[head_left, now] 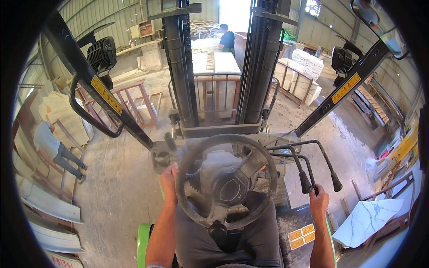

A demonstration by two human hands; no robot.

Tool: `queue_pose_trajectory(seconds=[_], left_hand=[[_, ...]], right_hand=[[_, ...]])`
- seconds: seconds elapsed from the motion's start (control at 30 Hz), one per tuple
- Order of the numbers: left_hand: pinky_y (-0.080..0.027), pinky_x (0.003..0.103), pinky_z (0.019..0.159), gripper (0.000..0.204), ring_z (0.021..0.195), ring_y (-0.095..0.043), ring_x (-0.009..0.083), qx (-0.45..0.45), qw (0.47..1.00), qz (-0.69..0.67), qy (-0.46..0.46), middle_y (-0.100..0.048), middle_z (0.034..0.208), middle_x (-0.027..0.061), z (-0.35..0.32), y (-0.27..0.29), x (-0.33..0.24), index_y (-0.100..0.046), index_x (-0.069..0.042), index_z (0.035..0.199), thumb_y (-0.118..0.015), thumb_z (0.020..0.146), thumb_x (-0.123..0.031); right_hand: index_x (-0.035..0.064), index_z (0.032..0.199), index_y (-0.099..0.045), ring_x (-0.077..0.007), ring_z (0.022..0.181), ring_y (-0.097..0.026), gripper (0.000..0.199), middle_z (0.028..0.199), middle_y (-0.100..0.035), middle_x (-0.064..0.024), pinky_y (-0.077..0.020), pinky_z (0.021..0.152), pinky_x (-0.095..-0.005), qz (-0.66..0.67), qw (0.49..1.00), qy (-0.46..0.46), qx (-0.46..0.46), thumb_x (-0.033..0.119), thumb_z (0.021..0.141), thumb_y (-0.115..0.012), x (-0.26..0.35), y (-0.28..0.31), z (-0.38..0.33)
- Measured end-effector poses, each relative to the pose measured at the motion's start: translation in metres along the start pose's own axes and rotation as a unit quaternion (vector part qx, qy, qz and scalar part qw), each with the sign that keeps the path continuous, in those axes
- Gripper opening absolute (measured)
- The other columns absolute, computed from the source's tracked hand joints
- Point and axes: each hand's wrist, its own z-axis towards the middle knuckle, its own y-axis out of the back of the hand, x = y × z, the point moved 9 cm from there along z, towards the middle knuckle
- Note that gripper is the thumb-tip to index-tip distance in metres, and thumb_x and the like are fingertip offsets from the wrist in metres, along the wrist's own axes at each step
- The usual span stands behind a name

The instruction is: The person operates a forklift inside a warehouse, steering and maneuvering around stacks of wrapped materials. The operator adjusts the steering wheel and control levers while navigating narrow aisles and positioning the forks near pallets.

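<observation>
I am seated behind the black, dusty steering wheel [225, 139] of a forklift. At the wheel's left edge my left hand [169, 182] is closed on the rim, its fingers partly hidden. To the right of the wheel, several bent black control levers [319, 147] with dark knobs rise from the dash. My right hand [319, 201] is closed around the knob of one lever [316, 189]. Another lever knob [305, 182] sits just left of that hand, and one more [336, 182] stands to its right.
Ahead stands the mast [182, 62], with pale slabs [226, 62] beyond its load guard. One person [227, 40] is behind the slabs; another [52, 145] bends by leaning slabs at left. Reddish racks [134, 105] stand front left. A white veined slab [368, 221] lies at right.
</observation>
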Motion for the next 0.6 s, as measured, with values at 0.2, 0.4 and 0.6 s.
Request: queue_pose_trajectory(seconds=[0.2,0.4,0.6], left_hand=[[-0.047,0.037,0.066,0.038,0.067,-0.050,0.0155,0.001,1.000,0.014,-0.011,-0.058,0.068,0.0135,0.000,-0.002,0.003,-0.070,0.003,0.098,-0.055,0.104,-0.032],[-0.035,0.025,0.042,0.041,0.047,-0.045,0.0046,-0.035,0.996,-0.006,-0.077,-0.048,0.059,-0.0058,0.006,-0.002,0.008,-0.063,-0.009,0.077,-0.058,0.106,-0.038],[-0.042,0.032,0.058,0.039,0.062,-0.046,0.0099,-0.010,1.000,-0.017,-0.016,-0.051,0.065,0.0040,0.004,-0.004,0.011,-0.064,0.000,0.085,-0.057,0.104,-0.033]], right_hand=[[-0.0018,0.116,-0.069,-0.0368,0.073,-0.070,0.029,0.083,-0.070,-0.0249,-0.0522,0.068,-0.0425,0.009,1.000,-0.023,0.014,0.015,0.092,-0.068,-0.003,-0.001,0.001],[-0.0017,0.116,-0.069,-0.0374,0.072,-0.070,0.029,0.083,-0.070,-0.0248,-0.0522,0.068,-0.0427,0.005,1.000,-0.015,0.006,0.015,0.092,-0.068,-0.003,-0.001,0.000],[-0.0018,0.116,-0.069,-0.0374,0.072,-0.070,0.029,0.084,-0.070,-0.0249,-0.0523,0.068,-0.0427,0.008,1.000,-0.011,0.000,0.015,0.092,-0.068,-0.002,0.000,0.001]])
